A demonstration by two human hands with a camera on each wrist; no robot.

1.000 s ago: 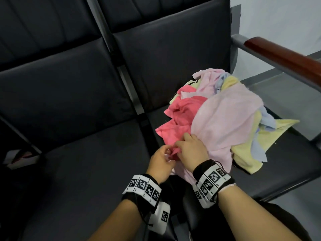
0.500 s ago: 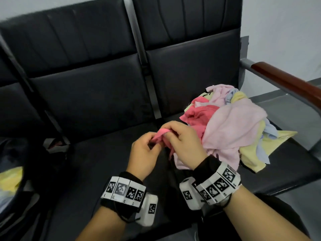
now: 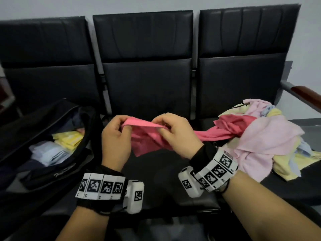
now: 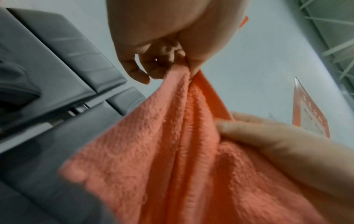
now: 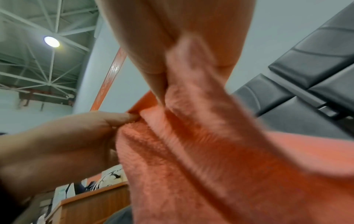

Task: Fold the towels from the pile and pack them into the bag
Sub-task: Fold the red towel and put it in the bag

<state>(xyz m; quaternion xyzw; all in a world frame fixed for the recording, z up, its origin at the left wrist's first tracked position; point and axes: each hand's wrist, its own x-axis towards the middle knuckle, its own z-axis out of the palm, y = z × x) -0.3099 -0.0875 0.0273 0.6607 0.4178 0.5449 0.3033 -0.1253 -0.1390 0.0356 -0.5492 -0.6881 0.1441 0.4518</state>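
A deep pink towel (image 3: 147,136) hangs over the middle seat, its far end still trailing into the pile of towels (image 3: 264,138) on the right seat. My left hand (image 3: 119,126) pinches the towel's top edge at its left corner. My right hand (image 3: 166,126) pinches the same edge a little to the right. In the left wrist view the left hand (image 4: 178,63) grips the towel (image 4: 172,151), with the right hand's fingers (image 4: 258,133) on the cloth. In the right wrist view the right hand (image 5: 162,94) pinches the towel (image 5: 191,159). An open black bag (image 3: 57,164) on the left seat holds folded yellow and pale blue towels.
A row of black padded chairs (image 3: 147,75) carries everything. A wooden armrest (image 3: 307,98) bounds the right seat behind the pile. The front part of the middle seat (image 3: 165,180) lies under my hands. A pale wall stands behind the chair backs.
Both hands have lifted the deep pink towel out of the pile and carried it left over the middle seat, spreading its edge between them. The view has swung left, bringing the bag into sight.
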